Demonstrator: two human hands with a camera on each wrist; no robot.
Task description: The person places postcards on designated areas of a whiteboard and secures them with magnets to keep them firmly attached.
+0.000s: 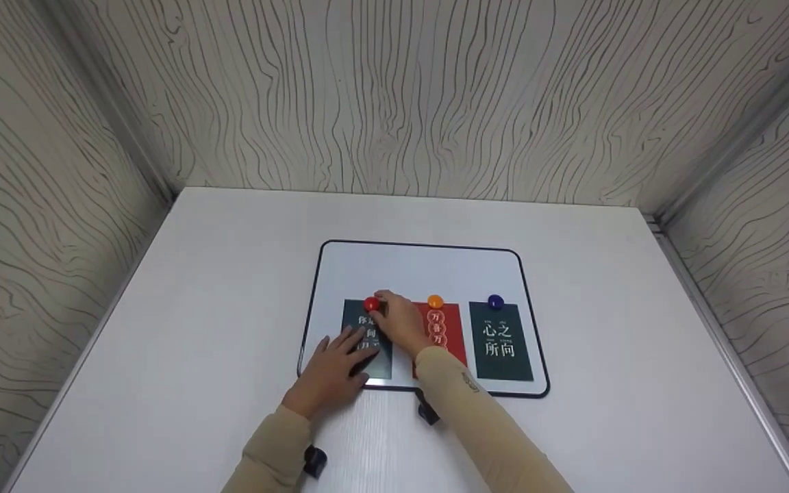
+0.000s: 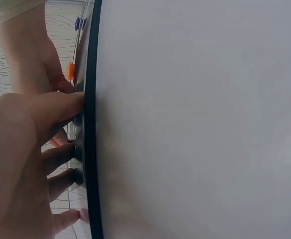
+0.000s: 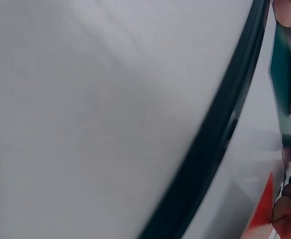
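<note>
A white magnetic board [image 1: 422,263] with a dark rim lies on the table. At its left is a dark green card [image 1: 377,366] with white characters, and a round red magnet [image 1: 371,304] sits on the card's top edge. My right hand [image 1: 403,325] pinches that magnet between thumb and fingers. With fingers spread, my left hand [image 1: 331,373] rests on the lower left of the same card and the board's rim; the left wrist view shows its fingertips [image 2: 61,155] touching the surface. Part of the card's lettering is hidden by the hands.
An orange magnet [image 1: 435,301] sits atop a red card [image 1: 451,342], partly covered by the right arm. A blue magnet [image 1: 496,302] sits atop another green card [image 1: 503,366] at right. White table [image 1: 230,274] surrounds the board; patterned panels [image 1: 381,103] enclose it.
</note>
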